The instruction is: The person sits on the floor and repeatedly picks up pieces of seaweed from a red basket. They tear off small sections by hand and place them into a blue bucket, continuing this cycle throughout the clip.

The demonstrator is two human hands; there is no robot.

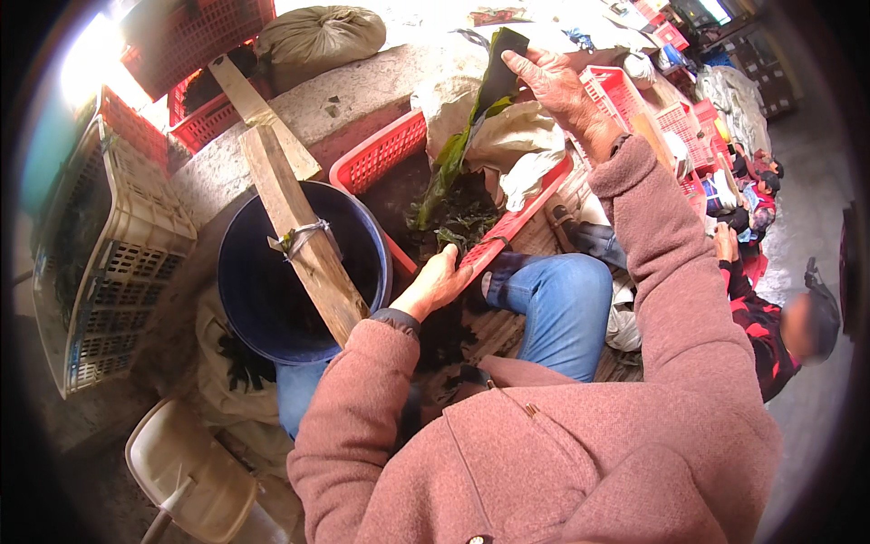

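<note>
My right hand (554,85), raised at the upper right, pinches the top end of a long green kelp strip (469,136) between thumb and fingers. The strip hangs down into a red plastic crate (380,158) holding more dark seaweed (467,204). Low at the crate's near side, my left hand (435,280) has its thumb and fingers bent close to the seaweed; whether it grips any is unclear. A whitish woven sack (516,132) lies over the crate's far side. Left of the crate, a wooden board (292,217) with a cloth tie rests across a blue tub (234,272).
A stacked pale plastic crate (129,272) stands at the left, a metal-and-plastic dustpan-like scoop (190,469) below it. A stuffed sack (323,34) lies on the concrete ledge (360,88). At the right, a co-worker (761,326) sits near more red crates (680,126).
</note>
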